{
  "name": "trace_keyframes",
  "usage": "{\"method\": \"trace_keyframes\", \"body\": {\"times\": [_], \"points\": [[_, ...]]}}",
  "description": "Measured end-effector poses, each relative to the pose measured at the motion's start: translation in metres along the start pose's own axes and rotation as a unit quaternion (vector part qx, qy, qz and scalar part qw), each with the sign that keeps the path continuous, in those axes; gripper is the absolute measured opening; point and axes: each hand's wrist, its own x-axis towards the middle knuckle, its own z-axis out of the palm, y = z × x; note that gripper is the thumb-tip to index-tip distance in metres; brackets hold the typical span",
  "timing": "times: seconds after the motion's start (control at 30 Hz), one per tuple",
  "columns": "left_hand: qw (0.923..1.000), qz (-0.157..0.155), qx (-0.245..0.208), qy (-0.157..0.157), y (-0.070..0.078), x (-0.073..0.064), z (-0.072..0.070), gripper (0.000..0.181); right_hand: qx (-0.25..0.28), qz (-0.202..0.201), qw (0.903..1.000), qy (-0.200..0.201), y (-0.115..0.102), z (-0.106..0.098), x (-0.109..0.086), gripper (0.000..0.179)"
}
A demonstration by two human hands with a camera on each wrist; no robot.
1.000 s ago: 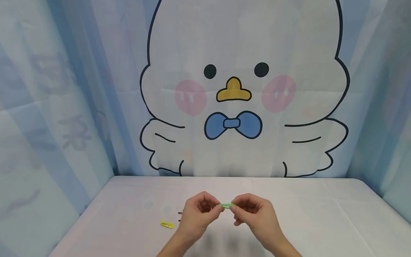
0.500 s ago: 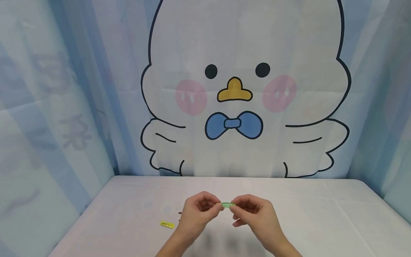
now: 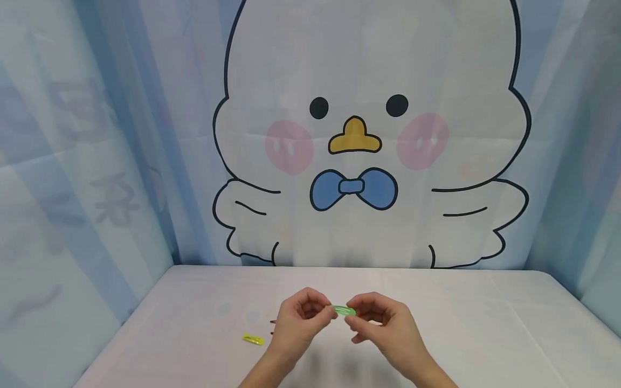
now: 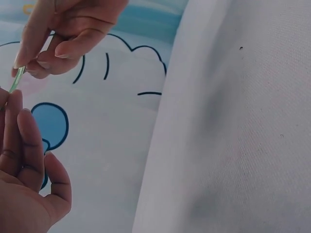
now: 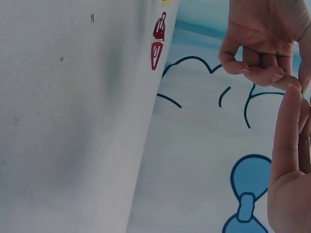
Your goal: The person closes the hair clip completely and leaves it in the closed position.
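Presently both hands are raised above the tabletop at the near side. Left hand [image 3: 303,320]: thumb and forefinger pinch one end of a green snap hair clip [image 3: 344,310]; the other fingers curl in toward the palm. Right hand [image 3: 388,326]: thumb and forefinger grasp the clip's other end lightly, as far as can be judged; pressure cannot be told. The clip is held in the air between the two hands, clear of the table.

Change noted: half a second ago the right fingertips covered that end and the clip looked arched; now its rounded tip shows between thumb and finger, and the body slopes slightly down to the right. Reading: the right-hand grip has probably eased, with handling of the clip apparently unfinished.

Materials: the green clip is slim and slotted, a thin pale strip when seen edge-on from the left wrist. Beyond the left forearm lies a yellow snap clip [image 3: 253,339], glossy and tapered. Slightly farther, mostly hidden by the left hand, are red hair clips [image 5: 156,55], one teardrop-shaped, the other fork-like in outline.

Tabletop [image 3: 485,323]: white, matt, finely woven, with dark specks. Farthest, a softly pleated fabric backdrop [image 3: 354,231] carries a black-outlined cartoon bird with a blue bow tie [image 3: 353,186].
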Motion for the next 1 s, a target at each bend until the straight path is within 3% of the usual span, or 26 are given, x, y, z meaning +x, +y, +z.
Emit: {"method": "trace_keyframes", "body": {"times": [0.4, 0.67, 1.0], "points": [[0.9994, -0.014, -0.03, 0.012, -0.0002, 0.0006, 0.0018, 0.011, -0.026, -0.042, 0.9988, -0.001, 0.0028, 0.0015, -0.0005, 0.02], [0.9987, -0.019, -0.048, 0.003, 0.0013, -0.0002, 0.0021, 0.01, -0.064, -0.035, 0.997, 0.025, 0.0018, 0.0042, -0.0015, 0.021], [0.9985, -0.024, -0.05, -0.003, -0.0011, -0.0004, 0.0021, 0.008, -0.094, -0.066, 0.992, 0.053, 0.0045, 0.0058, -0.0022, 0.019]]}}
